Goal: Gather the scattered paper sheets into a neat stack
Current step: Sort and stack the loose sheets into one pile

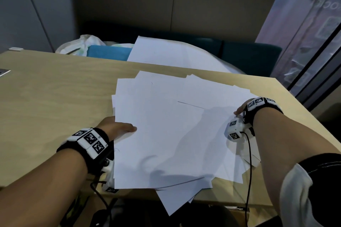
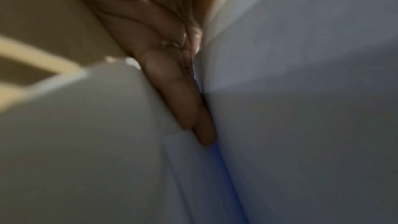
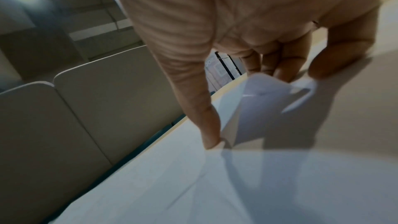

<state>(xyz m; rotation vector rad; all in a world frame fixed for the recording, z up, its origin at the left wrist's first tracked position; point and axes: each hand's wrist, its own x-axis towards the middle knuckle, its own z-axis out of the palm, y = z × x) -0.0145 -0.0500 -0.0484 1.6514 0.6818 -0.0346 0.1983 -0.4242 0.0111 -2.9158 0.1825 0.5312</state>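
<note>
A loose, fanned pile of white paper sheets (image 1: pixel 171 129) lies on the wooden table (image 1: pixel 55 97), with some corners hanging over the near edge. My left hand (image 1: pixel 120 127) holds the pile's left edge, thumb on top and fingers hidden beneath. In the left wrist view its straight fingers (image 2: pixel 183 101) lie flat against the paper (image 2: pixel 301 108). At the pile's right edge my right hand (image 1: pixel 239 111) grips the sheets. The right wrist view shows that hand (image 3: pixel 247 108) with its thumb tip pressing on the top sheet (image 3: pixel 172 185) and its curled fingers (image 3: pixel 284 74) lifting a sheet corner.
Another large white sheet (image 1: pixel 166 51) lies beyond the table's far edge, beside a blue object (image 1: pixel 108 51) and a plastic bag (image 1: pixel 81 44). Teal seats (image 1: pixel 249 55) stand behind it. A glass door (image 1: pixel 313 42) is at the right. Cables hang below the near edge.
</note>
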